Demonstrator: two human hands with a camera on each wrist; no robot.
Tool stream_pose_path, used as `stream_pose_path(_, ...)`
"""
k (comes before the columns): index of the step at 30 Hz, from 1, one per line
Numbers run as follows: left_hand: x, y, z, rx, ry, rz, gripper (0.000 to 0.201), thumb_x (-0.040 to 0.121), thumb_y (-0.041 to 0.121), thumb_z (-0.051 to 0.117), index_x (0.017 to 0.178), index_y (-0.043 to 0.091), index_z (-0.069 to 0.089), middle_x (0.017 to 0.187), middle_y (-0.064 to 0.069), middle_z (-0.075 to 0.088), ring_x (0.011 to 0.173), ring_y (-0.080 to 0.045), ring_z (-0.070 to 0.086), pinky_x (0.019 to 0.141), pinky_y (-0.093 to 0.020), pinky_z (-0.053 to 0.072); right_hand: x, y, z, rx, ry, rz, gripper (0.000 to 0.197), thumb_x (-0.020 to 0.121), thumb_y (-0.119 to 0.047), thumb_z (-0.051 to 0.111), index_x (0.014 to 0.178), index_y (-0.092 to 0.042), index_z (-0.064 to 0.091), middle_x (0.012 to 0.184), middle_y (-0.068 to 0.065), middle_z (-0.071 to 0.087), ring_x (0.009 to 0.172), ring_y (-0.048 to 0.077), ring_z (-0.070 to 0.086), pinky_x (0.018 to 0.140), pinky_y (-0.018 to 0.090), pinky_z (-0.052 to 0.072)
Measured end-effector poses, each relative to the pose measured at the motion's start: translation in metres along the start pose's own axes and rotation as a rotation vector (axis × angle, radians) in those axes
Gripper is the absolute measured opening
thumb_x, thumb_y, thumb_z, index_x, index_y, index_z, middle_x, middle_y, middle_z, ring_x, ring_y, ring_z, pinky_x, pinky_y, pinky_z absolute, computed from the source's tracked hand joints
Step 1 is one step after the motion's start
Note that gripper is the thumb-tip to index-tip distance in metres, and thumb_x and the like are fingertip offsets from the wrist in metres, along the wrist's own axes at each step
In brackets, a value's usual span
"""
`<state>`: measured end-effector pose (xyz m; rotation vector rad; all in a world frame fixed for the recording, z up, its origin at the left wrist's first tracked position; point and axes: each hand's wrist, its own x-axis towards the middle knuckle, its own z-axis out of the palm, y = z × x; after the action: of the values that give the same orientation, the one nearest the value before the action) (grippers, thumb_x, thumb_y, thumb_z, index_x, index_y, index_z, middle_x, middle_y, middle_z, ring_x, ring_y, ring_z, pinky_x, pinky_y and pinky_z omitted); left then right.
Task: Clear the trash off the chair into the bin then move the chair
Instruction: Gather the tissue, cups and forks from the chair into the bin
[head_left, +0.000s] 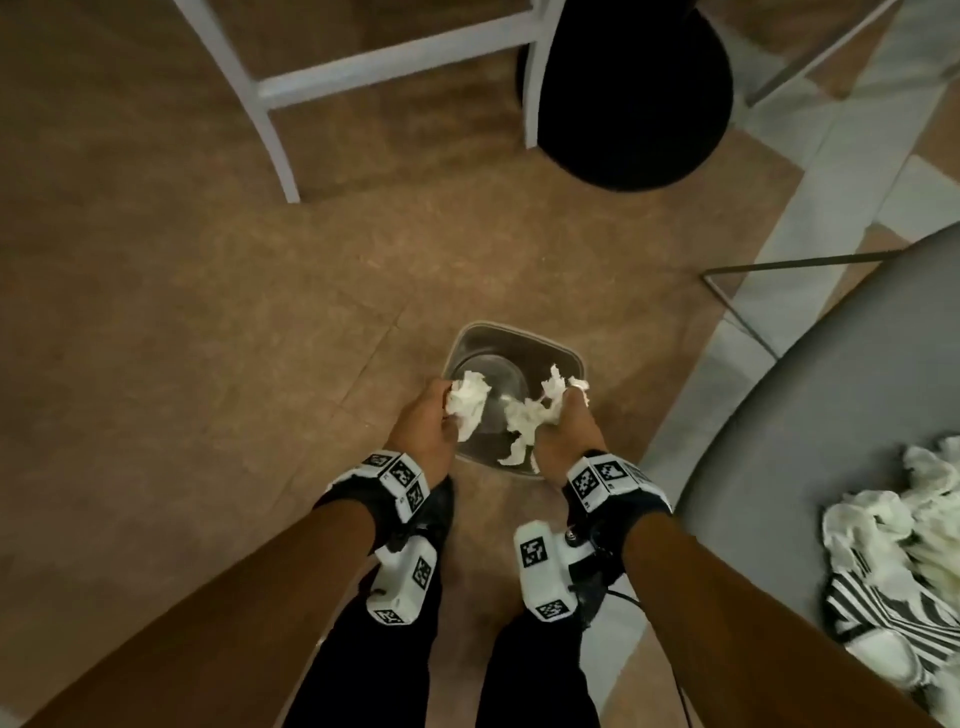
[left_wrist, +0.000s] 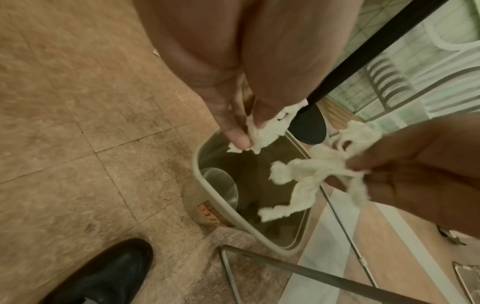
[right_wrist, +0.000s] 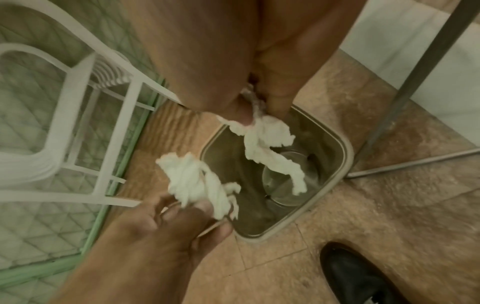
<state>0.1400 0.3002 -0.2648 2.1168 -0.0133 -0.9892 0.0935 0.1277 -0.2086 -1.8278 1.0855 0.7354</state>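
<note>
A small square bin with a pale rim stands on the floor in front of my feet. A metal cup lies inside it. My left hand grips a crumpled white tissue over the bin's left edge. My right hand grips a longer, torn white tissue that dangles over the opening. The grey chair seat is at the right, with more crumpled white tissues and a black-and-white striped wrapper lying on it.
A white plastic chair stands at the top left. A black round base stands beyond the bin. The grey chair's thin metal legs run close to the bin's right side. Brown tiled floor lies to the left.
</note>
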Motion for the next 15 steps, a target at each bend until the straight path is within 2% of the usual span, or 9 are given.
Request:
stream_pose_path(2, 0.006, 0.001, 0.008, -0.032, -0.119, -0.004, 0.059, 0.091, 0.012, 0.051, 0.147, 0.026, 0.035, 0.132, -0.001, 0.06, 0.115, -0.019, 0.061, 0.099, -0.035, 0.05, 0.011, 0.002, 0.011, 0.082, -0.078, -0.028, 0.055, 0.094, -0.012, 0.057, 0.143, -0.013, 0.032, 0.124, 0.001, 0.056, 0.111, 0.02, 0.057, 0.088, 0.027, 0.042)
stream_pose_path(4, 0.006, 0.003, 0.012, 0.057, -0.224, -0.025, 0.069, 0.092, 0.015, 0.048, 0.154, 0.03, 0.022, 0.144, -0.003, 0.051, 0.127, -0.023, 0.054, 0.107, -0.033, 0.043, 0.027, 0.007, 0.024, 0.144, -0.18, -0.007, 0.081, 0.089, -0.019, 0.062, 0.155, -0.028, 0.016, 0.132, -0.004, 0.054, 0.124, 0.02, 0.054, 0.101, 0.031, 0.045)
stream_pose_path(6, 0.005, 0.002, 0.014, 0.113, -0.233, -0.028, 0.063, 0.093, 0.013, 0.05, 0.152, 0.028, 0.031, 0.143, -0.003, 0.052, 0.129, -0.024, 0.051, 0.105, -0.026, 0.039, 0.037, 0.013, 0.03, 0.111, -0.192, 0.021, 0.086, 0.083, -0.03, 0.061, 0.154, -0.043, 0.013, 0.143, -0.006, 0.049, 0.129, 0.022, 0.052, 0.109, 0.04, 0.043)
stream_pose_path(9, 0.002, -0.001, 0.013, 0.065, -0.211, -0.055, 0.047, 0.089, 0.016, 0.055, 0.134, 0.027, 0.056, 0.127, -0.001, 0.066, 0.118, -0.021, 0.061, 0.103, -0.033, 0.047, 0.054, 0.031, 0.028, 0.101, -0.184, 0.039, 0.067, 0.077, -0.038, 0.062, 0.14, -0.049, 0.042, 0.14, 0.0, 0.057, 0.122, 0.027, 0.058, 0.105, 0.045, 0.047)
stream_pose_path(11, 0.0, 0.002, 0.01, 0.108, -0.191, -0.099, 0.038, 0.088, 0.014, 0.059, 0.126, 0.019, 0.061, 0.12, 0.001, 0.067, 0.113, -0.019, 0.062, 0.1, -0.031, 0.048, 0.055, 0.044, 0.021, 0.121, -0.208, 0.044, 0.037, 0.073, -0.042, 0.062, 0.107, -0.056, 0.062, 0.126, 0.004, 0.067, 0.113, 0.032, 0.065, 0.097, 0.048, 0.054)
stream_pose_path(13, -0.004, 0.016, 0.005, 0.186, -0.157, -0.07, 0.03, 0.088, 0.007, 0.056, 0.115, 0.019, 0.063, 0.114, -0.002, 0.068, 0.107, -0.022, 0.063, 0.096, -0.031, 0.05, 0.036, 0.045, 0.005, 0.134, -0.209, 0.019, 0.013, 0.077, -0.034, 0.062, 0.088, -0.041, 0.066, 0.115, 0.008, 0.072, 0.106, 0.034, 0.068, 0.092, 0.049, 0.056)
stream_pose_path(15, -0.006, 0.04, 0.003, 0.249, -0.157, -0.008, 0.025, 0.087, 0.005, 0.054, 0.101, 0.025, 0.062, 0.106, -0.007, 0.071, 0.099, -0.026, 0.066, 0.089, -0.036, 0.054, 0.0, 0.034, -0.023, 0.165, -0.171, -0.056, 0.012, 0.085, -0.021, 0.062, 0.088, -0.032, 0.062, 0.112, 0.014, 0.072, 0.105, 0.035, 0.068, 0.094, 0.05, 0.054)
